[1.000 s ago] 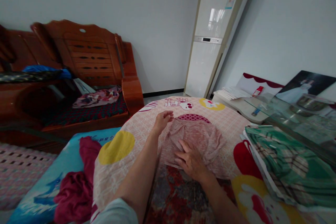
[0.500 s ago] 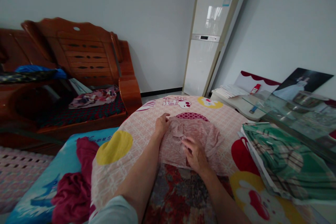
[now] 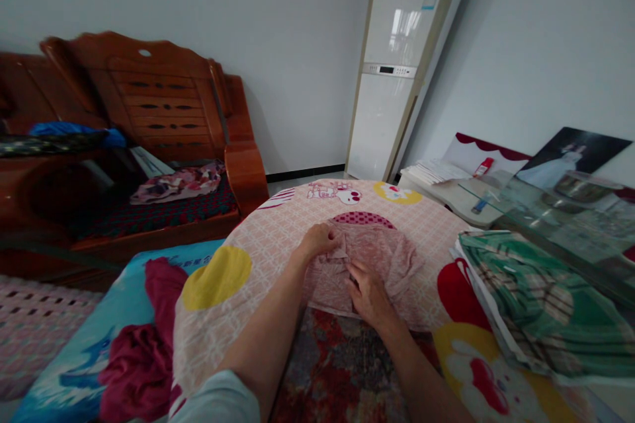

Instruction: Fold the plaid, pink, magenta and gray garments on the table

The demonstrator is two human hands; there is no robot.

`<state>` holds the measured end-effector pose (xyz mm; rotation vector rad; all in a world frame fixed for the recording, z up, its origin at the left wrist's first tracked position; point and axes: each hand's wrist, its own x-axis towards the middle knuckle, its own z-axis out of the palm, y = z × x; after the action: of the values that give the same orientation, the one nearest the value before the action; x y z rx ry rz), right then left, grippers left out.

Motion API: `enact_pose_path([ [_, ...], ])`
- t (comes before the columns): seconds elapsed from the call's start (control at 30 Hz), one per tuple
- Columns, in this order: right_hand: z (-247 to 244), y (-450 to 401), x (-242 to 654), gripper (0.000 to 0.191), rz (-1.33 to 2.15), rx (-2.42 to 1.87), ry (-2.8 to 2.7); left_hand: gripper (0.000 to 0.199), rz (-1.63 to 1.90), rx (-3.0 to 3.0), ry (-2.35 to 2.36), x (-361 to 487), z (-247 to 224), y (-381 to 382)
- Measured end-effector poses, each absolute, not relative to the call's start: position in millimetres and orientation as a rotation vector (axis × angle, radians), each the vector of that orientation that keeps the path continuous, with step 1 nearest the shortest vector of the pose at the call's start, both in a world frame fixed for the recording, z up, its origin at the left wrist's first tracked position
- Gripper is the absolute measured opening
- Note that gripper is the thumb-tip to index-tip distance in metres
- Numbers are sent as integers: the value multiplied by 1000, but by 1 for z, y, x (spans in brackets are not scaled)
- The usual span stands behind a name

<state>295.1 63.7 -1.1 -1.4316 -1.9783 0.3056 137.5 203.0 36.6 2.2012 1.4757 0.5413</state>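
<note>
A dusty-pink knit shirt (image 3: pixel 380 248) lies partly folded across the round table, its sleeve bunched toward the right. My left hand (image 3: pixel 317 240) is at its upper left part, thumb and fingers closed on a small folded flap of the fabric. Just below and to the right, my right hand (image 3: pixel 370 296) rests on the shirt with curled fingers gripping the cloth near the same flap. Under the near edge of the shirt shows a dark red and grey patterned cloth (image 3: pixel 337 363).
A patterned cover (image 3: pixel 272 231) spreads over the table. Green plaid fabric (image 3: pixel 540 297) sits at the right beside a glass shelf (image 3: pixel 526 205). To the left are a maroon garment (image 3: pixel 136 363) on a blue package (image 3: pixel 64 357) and a wooden chair (image 3: pixel 159 102). A white air conditioner (image 3: pixel 380 119) stands behind.
My left hand has moved right and inward from the shirt's left edge and taken hold of the flap. My right hand has shifted slightly down and right, staying on the cloth.
</note>
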Motion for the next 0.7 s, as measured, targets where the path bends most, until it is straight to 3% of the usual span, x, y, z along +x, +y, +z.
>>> enact_pose_path([
  [0.33, 0, 63, 299, 31, 125, -1553, -1869, 31, 857, 1331, 650, 157, 20, 199],
  [0.47, 10, 59, 301, 24, 84, -1509, -1947, 32, 1020, 1556, 639, 152, 19, 202],
  [0.7, 10, 58, 295, 17, 164, -1516, -2117, 47, 682, 2320, 1003, 143, 1, 204],
])
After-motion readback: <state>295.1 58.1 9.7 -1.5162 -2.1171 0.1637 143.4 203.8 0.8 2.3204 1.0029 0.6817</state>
